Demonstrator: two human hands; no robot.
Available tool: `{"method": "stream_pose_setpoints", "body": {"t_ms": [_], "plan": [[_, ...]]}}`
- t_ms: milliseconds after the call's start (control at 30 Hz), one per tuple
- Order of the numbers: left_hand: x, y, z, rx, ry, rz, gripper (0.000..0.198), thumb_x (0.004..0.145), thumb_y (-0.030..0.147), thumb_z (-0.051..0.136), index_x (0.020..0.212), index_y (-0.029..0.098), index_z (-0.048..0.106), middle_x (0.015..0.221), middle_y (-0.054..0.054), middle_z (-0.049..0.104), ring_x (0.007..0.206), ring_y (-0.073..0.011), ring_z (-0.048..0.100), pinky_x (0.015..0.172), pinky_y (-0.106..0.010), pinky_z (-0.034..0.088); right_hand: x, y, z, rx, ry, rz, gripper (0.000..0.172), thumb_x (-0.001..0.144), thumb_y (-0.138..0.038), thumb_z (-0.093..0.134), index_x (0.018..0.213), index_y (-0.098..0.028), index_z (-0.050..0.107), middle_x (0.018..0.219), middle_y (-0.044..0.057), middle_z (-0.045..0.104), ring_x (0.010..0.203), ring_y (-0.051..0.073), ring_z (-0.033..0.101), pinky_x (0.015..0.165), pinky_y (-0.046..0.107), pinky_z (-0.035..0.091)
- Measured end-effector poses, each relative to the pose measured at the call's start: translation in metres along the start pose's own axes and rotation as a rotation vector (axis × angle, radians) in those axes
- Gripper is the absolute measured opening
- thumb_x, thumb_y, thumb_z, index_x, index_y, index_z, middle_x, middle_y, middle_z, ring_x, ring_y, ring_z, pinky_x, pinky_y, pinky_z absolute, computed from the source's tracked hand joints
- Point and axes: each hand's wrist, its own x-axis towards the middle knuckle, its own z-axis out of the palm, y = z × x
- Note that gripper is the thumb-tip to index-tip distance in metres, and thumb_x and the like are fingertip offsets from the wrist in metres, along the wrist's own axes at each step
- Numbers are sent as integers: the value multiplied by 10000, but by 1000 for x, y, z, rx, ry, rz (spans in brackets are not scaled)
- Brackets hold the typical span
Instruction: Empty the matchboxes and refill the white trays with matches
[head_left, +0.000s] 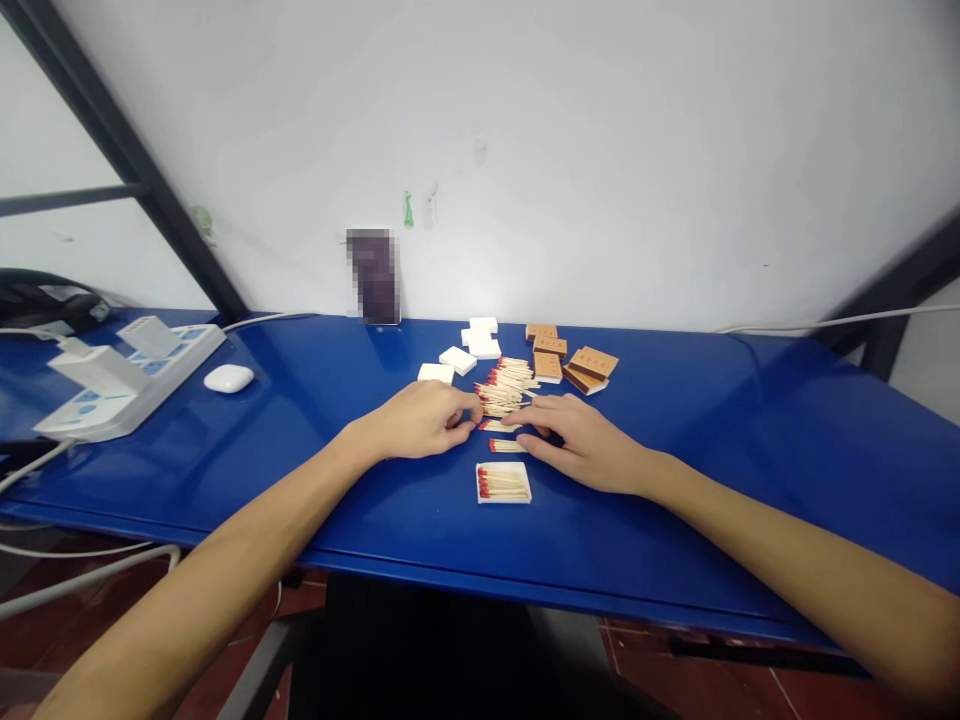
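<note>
A heap of red-headed matches point(506, 378) lies in front of me. Just below it are a short row of matches point(495, 426) and a second small row point(504, 446). My left hand point(420, 418) rests at their red heads, index finger and thumb curled with a small gap between them. On the other side my right hand point(581, 440) reaches over the wooden ends, its index finger stretched onto the upper row and its thumb apart at the lower one. Nearest me lies a white matchbox tray point(528, 484) holding several matches, heads to the left.
White matchbox trays point(458, 360) lie behind my left hand. Several orange-brown matchbox covers point(548, 366) are at the back right. A phone point(373, 277) leans on the wall. A white earphone case point(229, 378) and a power strip point(180, 360) occupy the blue table's left.
</note>
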Motion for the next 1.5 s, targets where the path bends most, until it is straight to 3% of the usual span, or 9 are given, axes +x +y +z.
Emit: {"method": "stream_pose_setpoints", "body": {"t_ms": [1067, 1500], "plan": [[0, 0, 0, 7, -11, 8, 112, 858, 194, 542, 864, 190, 654, 660, 26, 612, 571, -105, 510, 576, -238, 323, 1, 0, 1, 21, 20, 22, 267, 983, -293, 478, 1176, -205, 640, 854, 46, 666, 810, 207, 592, 737, 335, 405], [2, 4, 1, -16, -19, -5, 115, 852, 178, 547, 867, 190, 660, 632, 37, 598, 561, -99, 501, 582, -231, 324, 2, 1, 1, 7, 0, 15, 271, 986, -279, 455, 1165, -197, 642, 904, 63, 678, 837, 214, 587, 756, 348, 405]]}}
